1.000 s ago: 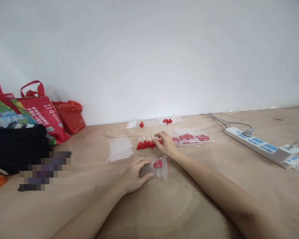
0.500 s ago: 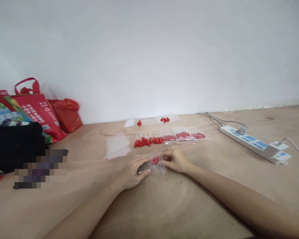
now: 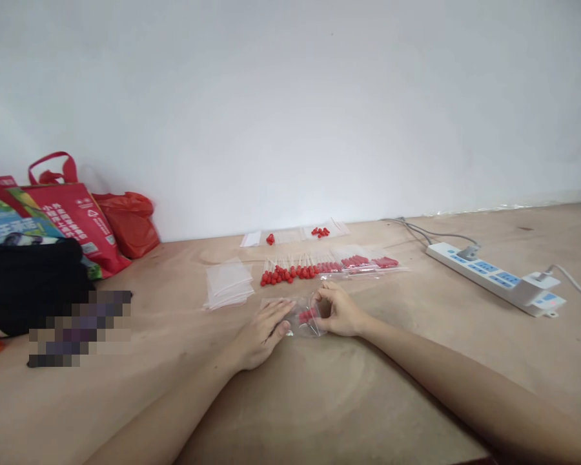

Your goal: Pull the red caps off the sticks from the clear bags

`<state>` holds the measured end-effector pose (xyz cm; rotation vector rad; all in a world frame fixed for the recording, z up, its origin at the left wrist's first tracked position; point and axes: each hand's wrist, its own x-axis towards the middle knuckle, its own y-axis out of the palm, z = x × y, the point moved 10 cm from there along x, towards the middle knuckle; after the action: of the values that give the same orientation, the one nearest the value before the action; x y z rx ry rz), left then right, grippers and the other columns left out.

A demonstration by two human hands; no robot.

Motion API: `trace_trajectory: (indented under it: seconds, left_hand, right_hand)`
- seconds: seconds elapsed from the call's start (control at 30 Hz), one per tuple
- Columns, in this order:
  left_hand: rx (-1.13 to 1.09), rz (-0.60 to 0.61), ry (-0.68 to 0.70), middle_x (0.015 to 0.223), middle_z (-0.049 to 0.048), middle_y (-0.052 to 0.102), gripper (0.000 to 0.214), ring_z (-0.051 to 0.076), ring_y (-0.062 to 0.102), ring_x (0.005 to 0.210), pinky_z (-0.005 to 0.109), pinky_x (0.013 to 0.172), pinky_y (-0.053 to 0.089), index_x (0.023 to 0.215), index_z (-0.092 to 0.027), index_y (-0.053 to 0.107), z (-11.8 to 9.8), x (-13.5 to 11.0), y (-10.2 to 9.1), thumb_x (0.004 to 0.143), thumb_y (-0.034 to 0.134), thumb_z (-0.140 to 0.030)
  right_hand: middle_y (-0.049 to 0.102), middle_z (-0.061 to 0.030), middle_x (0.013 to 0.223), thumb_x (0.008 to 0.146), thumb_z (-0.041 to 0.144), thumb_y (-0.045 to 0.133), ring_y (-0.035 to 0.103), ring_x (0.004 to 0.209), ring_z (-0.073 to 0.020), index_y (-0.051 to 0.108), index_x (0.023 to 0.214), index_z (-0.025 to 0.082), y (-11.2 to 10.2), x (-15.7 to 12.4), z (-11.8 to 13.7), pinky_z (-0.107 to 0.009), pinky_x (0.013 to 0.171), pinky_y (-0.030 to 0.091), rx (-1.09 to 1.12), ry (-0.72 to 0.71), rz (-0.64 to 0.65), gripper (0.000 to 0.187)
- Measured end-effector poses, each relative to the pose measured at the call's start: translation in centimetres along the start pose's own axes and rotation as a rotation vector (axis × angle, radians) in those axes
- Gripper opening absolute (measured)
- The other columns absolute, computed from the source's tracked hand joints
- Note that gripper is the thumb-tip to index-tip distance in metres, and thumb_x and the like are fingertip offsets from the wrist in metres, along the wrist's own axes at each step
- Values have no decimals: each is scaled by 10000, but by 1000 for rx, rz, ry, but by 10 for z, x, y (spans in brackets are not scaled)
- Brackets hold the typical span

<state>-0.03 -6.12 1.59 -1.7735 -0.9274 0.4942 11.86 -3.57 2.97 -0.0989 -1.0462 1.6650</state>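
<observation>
A small clear plastic bag [image 3: 311, 330] lies on the table between my hands, with red pieces [image 3: 307, 315] visible through it. My left hand [image 3: 265, 332] rests over the bag's left part, fingers stretched out flat and thumb apart. At the bag's right edge, my right hand [image 3: 341, 311] is closed, thumb and fingertips curled together on the plastic. Just beyond is a row of white sticks with red tips [image 3: 289, 274]. It continues rightward into clear bags with red-tipped sticks [image 3: 356, 261]. Left of that row lies a stack of flat clear bags [image 3: 229, 284].
Near the wall lie more small bags [image 3: 336, 228] and little red pieces [image 3: 320, 232]. A white power strip [image 3: 489, 276] with plugs and cords sits on the right. Red shopping bags [image 3: 84, 223] and black cloth [image 3: 33, 281] occupy the left, beside a pixelated patch.
My left fingers have flattened over the bag. My right thumb and fingers have curled closer together at its right edge, and the red pieces inside show slightly farther right.
</observation>
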Motion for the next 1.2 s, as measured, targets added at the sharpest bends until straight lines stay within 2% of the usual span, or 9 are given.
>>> trace_trajectory:
  seconds: [0.23,0.37,0.53,0.6,0.7,0.77,0.87,1.0,1.2]
  left_hand:
    - [63,55,35,1401,33,253,450,205,194,1298,481,1053,131,1320,-276,274,1,1,8,886,314,-387]
    - [80,73,45,1410,33,226,463,210,180,1302,482,1048,125,1325,-296,249,1,0,10,882,320,-410]
    - [105,87,14,1412,32,234,475,217,195,1298,466,1045,136,1324,-298,259,3,-1,10,873,317,-435]
    - [114,32,-15,1378,34,324,442,220,269,1267,458,1029,186,1291,-289,335,6,0,4,871,320,-426]
    - [90,-161,-72,1183,50,539,357,208,449,1110,416,946,319,1150,-236,500,14,1,-15,872,322,-375]
    - [58,-280,-116,1045,60,595,312,202,504,1003,386,885,373,1045,-196,554,24,1,-28,854,358,-345]
    - [26,-336,-177,999,65,594,288,215,509,964,369,838,398,1005,-182,557,40,3,-35,786,464,-345]
    - [-73,-266,-294,889,47,599,411,189,544,782,311,684,434,1035,-168,530,65,3,-31,693,557,-394]
    - [-215,-129,-356,655,-17,555,251,135,508,626,229,574,388,730,-161,557,74,-5,-21,671,534,-403]
  right_hand:
    - [489,0,761,553,342,731,471,753,-148,609,788,195,8,0,-5,-281,694,369,-47,-6,110,303]
    - [514,-14,789,593,338,703,482,765,-142,608,680,179,9,3,-7,-272,689,389,24,-4,137,204]
    - [543,3,750,534,251,710,497,693,-114,580,608,170,-4,-1,-24,-229,605,400,108,57,229,171]
    - [539,29,664,543,237,696,479,592,-89,570,624,170,-9,-6,-37,-210,533,381,170,134,288,164]
    - [530,51,582,577,264,680,454,503,-67,559,663,166,-13,-12,-51,-191,463,353,312,250,347,177]
    - [563,38,608,583,289,684,481,514,-70,565,692,160,-16,-13,-55,-192,468,368,386,277,358,207]
    - [608,11,665,573,294,697,525,555,-80,583,715,150,-21,-11,-57,-204,507,408,435,278,344,232]
    - [634,1,650,548,267,716,565,568,-95,586,709,144,-33,-10,-72,-220,534,446,526,345,298,240]
    - [660,-6,681,541,258,737,593,603,-93,609,745,145,-63,-7,-101,-214,569,468,697,406,41,267]
